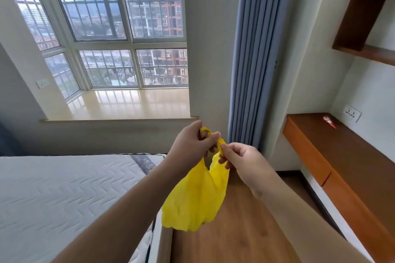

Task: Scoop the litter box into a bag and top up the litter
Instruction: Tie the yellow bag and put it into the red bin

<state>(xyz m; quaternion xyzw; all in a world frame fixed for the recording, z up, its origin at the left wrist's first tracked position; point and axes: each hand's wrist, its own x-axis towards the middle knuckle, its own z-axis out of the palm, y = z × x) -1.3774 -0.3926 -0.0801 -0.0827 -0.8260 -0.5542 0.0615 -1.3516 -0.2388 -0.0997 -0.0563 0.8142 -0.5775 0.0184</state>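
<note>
Both hands up in mid-air at centre frame, holding a yellow plastic bag (196, 196) by its handles; left hand (192, 145) has its fingers (210, 137) curled round one twisted handle loop, thumb and forefinger pinching it, right hand (245, 161) pinches the other handle between thumb and fingertips just beside the left, the two hands nearly touching. Bag hangs down limp below the hands, crumpled, mouth slightly parted at the top, contents cannot be told. It hangs over a wooden floor (241, 230) strip between the bed and the right wall. Bare quilted white mattress (64, 194) fills near left, a printed label band near its far edge. Far wall: big bay window (111, 28) with bars, apartment blocks outside, glossy pale sill (128, 104) below it. Grey-blue curtain (254, 53) bunched right of the window, falling to the floor. Right side: long brown wall-mounted table (342, 156) with drawer fronts, a small red packet (329, 121) on its far end, white wall socket (352, 113) just behind it. Brown shelf (367, 17) high on the right wall. Another socket (42, 83) on the left wall near the window
</note>
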